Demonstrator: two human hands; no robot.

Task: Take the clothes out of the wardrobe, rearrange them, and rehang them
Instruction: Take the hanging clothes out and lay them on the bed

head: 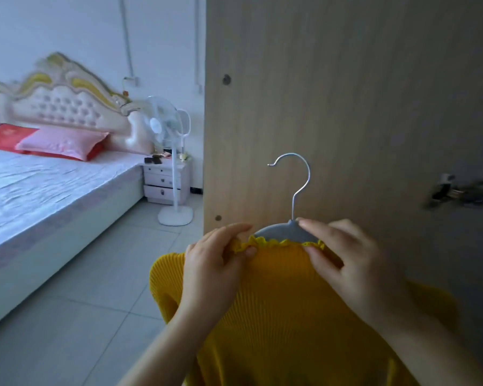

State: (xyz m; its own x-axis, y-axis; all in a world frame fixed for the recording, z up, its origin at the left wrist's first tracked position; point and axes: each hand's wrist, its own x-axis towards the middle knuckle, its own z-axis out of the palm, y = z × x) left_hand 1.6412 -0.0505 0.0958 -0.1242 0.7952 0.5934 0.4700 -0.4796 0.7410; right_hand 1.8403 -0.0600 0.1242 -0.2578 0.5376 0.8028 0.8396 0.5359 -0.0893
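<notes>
Yellow top [285, 302] on hanger [287, 231], left hand [212, 268] and right hand [354, 266] pinching collar [273, 243], wooden wardrobe [346, 93], tiled floor [95, 288].

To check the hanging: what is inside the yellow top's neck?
A grey hanger: its middle and metal hook show above the frilled collar. Its arms are hidden under the yellow top, the left hand and the right hand.

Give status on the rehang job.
Done: top is on the hanger, hook free. In hand: left hand and right hand pinch the frilled collar. Left: hang it up; no rail or other clothes in view, so the rest can't be judged.
</notes>
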